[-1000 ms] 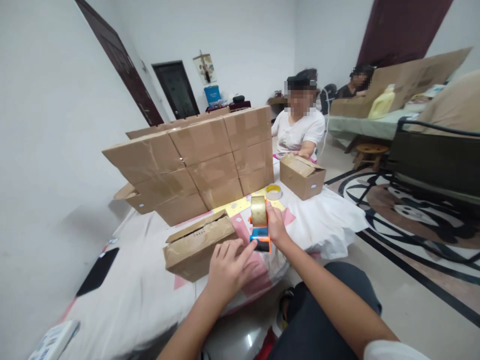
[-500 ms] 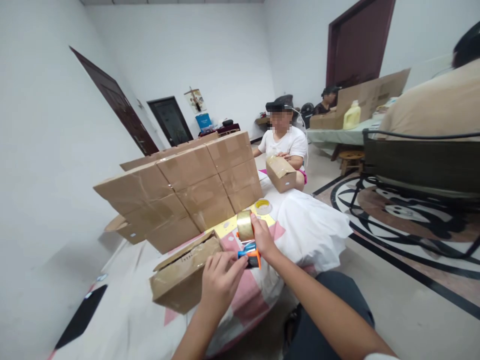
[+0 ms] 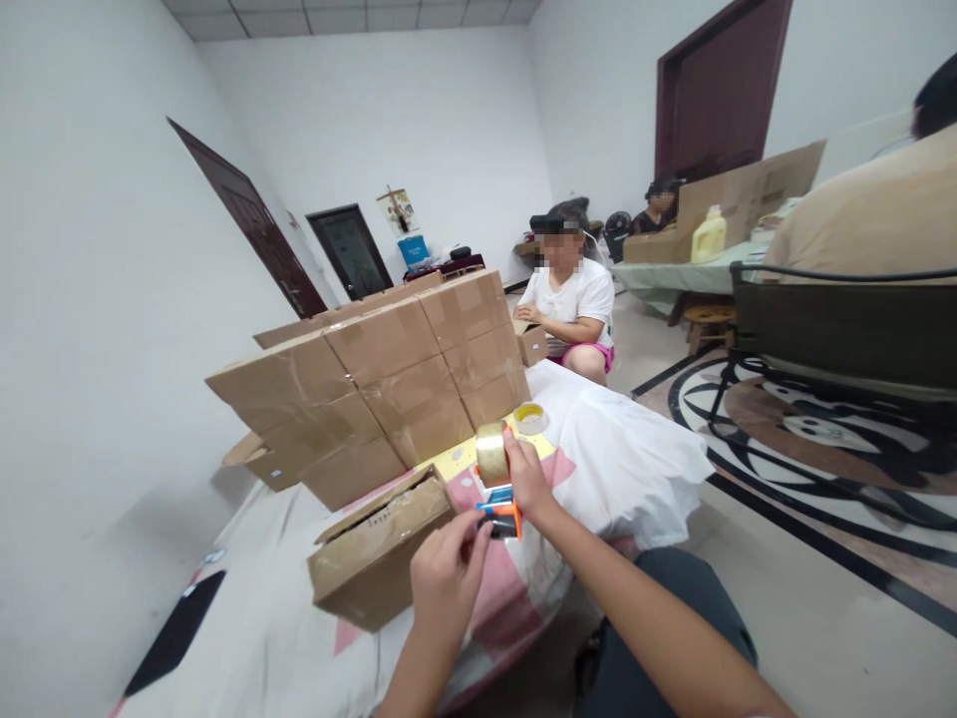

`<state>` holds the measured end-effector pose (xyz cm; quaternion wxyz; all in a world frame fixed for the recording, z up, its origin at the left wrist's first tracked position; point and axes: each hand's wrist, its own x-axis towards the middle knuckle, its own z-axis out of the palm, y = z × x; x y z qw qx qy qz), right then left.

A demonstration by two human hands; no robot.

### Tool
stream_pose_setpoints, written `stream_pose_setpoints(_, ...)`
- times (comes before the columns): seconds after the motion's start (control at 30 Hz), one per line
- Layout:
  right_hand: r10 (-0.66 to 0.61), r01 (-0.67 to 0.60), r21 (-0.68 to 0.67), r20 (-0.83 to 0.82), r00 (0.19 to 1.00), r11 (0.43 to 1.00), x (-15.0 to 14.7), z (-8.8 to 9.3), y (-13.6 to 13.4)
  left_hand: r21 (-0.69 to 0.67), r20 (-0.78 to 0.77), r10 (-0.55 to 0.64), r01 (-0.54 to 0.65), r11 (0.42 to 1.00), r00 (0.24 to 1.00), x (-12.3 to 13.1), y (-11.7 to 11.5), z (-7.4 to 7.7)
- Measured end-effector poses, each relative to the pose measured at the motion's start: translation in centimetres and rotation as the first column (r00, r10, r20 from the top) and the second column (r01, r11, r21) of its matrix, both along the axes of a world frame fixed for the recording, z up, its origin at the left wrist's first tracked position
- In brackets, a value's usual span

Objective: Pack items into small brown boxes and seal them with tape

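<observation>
My right hand (image 3: pixel 529 481) is wrapped round a tape dispenser (image 3: pixel 502 509) with orange and blue parts, loaded with a roll of clear yellowish packing tape (image 3: pixel 491 455). At the dispenser's near end, the thumb and fingers of my left hand (image 3: pixel 447 563) are pinched together against its edge; what lies between the fingertips is hidden. Just left of that hand lies a cardboard box (image 3: pixel 381 553), its upper flaps meeting at a dark, slightly gaping seam.
Stacked cardboard boxes (image 3: pixel 404 389) form a wall across the cloth-covered table (image 3: pixel 613 449). A loose tape roll (image 3: pixel 530 419) lies by their right end. Opposite sits a person (image 3: pixel 572 304) with hands on another box (image 3: pixel 532 344). A black flat item (image 3: pixel 179 633) lies at left.
The person opposite has moved their box leftward, partly behind the stack. My left fingers have shifted slightly at the dispenser's near end. My right hand keeps its grip, and the view has tilted up a little.
</observation>
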<state>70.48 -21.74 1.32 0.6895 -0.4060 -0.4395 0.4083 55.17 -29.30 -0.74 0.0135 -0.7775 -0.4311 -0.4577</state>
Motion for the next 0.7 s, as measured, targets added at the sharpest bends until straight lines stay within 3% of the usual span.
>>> stream_pose_setpoints(0.1, -0.013, 0.013, 0.024, -0.015, 1.000, 1.000, 0.0, 0.2, -0.1, -0.309, 0.224, 0.064, 0.008, 0.951, 0.972, 0.9, -0.7, -0.2)
stream_pose_setpoints(0.2, -0.034, 0.034, 0.050, 0.001, 0.999, 0.998, 0.0, 0.4, -0.3, -0.451, 0.411, 0.102, 0.104, 0.887, 0.906, 1.6, -1.1, -0.5)
stream_pose_setpoints(0.37, -0.068, 0.064, 0.094, 0.042, 0.997, 0.993, 0.1, 0.4, -0.4, -0.503, 0.587, 0.129, 0.236, 0.831, 0.799, 2.3, -1.0, -1.1)
stream_pose_setpoints(0.5, -0.081, 0.074, 0.120, 0.056, 0.995, 0.990, 0.2, 0.4, -0.3, -0.495, 0.709, 0.143, 0.344, 0.798, 0.691, 2.6, -0.9, -0.7)
stream_pose_setpoints(0.7, -0.099, 0.090, 0.142, 0.062, 0.993, 0.986, 0.2, 0.3, -0.3, -0.480, 0.756, 0.156, 0.378, 0.791, 0.635, 3.1, -1.1, 0.3)
